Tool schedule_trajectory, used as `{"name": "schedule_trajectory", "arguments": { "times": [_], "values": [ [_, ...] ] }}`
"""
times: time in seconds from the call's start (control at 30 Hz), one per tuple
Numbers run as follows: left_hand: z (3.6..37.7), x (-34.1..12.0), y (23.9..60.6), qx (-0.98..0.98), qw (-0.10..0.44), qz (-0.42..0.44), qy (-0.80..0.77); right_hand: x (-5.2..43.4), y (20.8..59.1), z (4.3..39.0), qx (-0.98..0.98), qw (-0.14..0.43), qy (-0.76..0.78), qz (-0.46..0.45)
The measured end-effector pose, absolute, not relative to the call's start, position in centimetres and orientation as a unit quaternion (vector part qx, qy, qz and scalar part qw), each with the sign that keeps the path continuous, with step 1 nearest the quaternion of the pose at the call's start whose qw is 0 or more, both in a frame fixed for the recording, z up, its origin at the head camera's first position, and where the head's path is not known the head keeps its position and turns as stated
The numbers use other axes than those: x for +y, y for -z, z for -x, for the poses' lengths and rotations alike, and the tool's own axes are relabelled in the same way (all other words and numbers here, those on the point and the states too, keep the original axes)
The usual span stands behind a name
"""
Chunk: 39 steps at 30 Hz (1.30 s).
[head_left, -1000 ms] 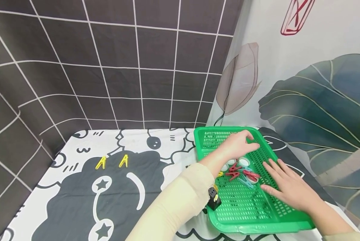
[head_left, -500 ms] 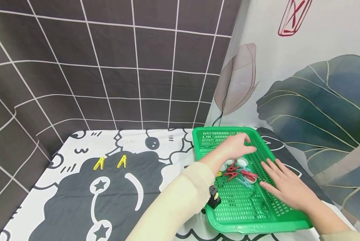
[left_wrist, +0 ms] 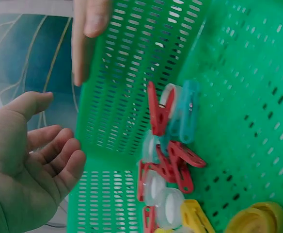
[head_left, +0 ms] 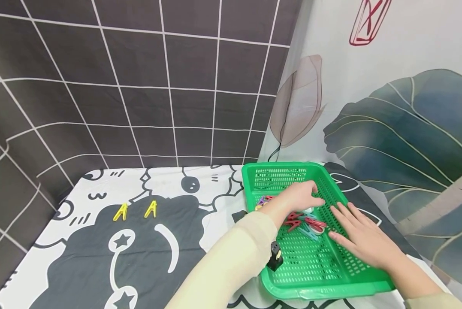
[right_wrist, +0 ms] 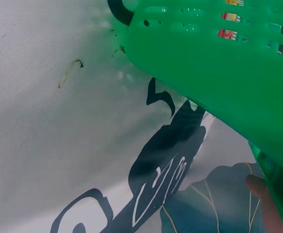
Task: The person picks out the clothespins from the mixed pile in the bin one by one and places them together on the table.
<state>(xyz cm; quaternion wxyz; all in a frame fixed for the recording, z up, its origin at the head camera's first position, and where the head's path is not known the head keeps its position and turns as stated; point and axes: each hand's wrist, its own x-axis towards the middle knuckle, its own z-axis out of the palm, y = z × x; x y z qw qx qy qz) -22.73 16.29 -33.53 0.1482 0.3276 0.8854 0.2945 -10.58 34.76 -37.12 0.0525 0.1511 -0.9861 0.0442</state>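
We see a green perforated plastic tray (head_left: 312, 274) standing on the counter (head_left: 99, 257), which is covered with a black-and-white cartoon-print cloth. Our left hand (head_left: 298, 197) hovers inside the tray above a small heap of red plastic clothes pegs (left_wrist: 173, 162), a pale blue plastic peg (left_wrist: 185, 116) and clear round caps (left_wrist: 163, 206); its grip is loose, the fingers relaxed and holding nothing. Our right hand (head_left: 363, 238) lies flat on the tray's right side wall, fingers straight and spread, its grip wide and pressing the plastic. The heap sits near the middle of the tray, just beside the right hand's fingertips (head_left: 333, 210). Two yellow plastic pegs (head_left: 136, 210) lie side by side on the counter, well apart from the tray, to its left.
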Motion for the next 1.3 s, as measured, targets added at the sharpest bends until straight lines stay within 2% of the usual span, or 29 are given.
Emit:
{"name": "schedule_trajectory", "arguments": {
  "times": [0.47,0.73,1.07,1.3],
  "values": [
    [23.0,16.3,35.5,0.89,0.18,-0.366,-0.206,34.4,36.9,10.6,-0.985,0.05,-0.051,-0.156],
    [22.7,16.3,35.8,0.876,0.217,-0.389,-0.185,34.5,36.9,10.4,-0.985,0.052,-0.053,-0.153],
    [22.4,17.8,36.3,0.87,0.212,-0.425,-0.128,34.8,36.8,10.0,-0.985,0.064,-0.046,-0.151],
    [21.6,19.5,36.7,0.87,0.173,-0.454,-0.085,34.3,36.7,10.2,-0.986,0.051,-0.054,-0.146]
  ]
}}
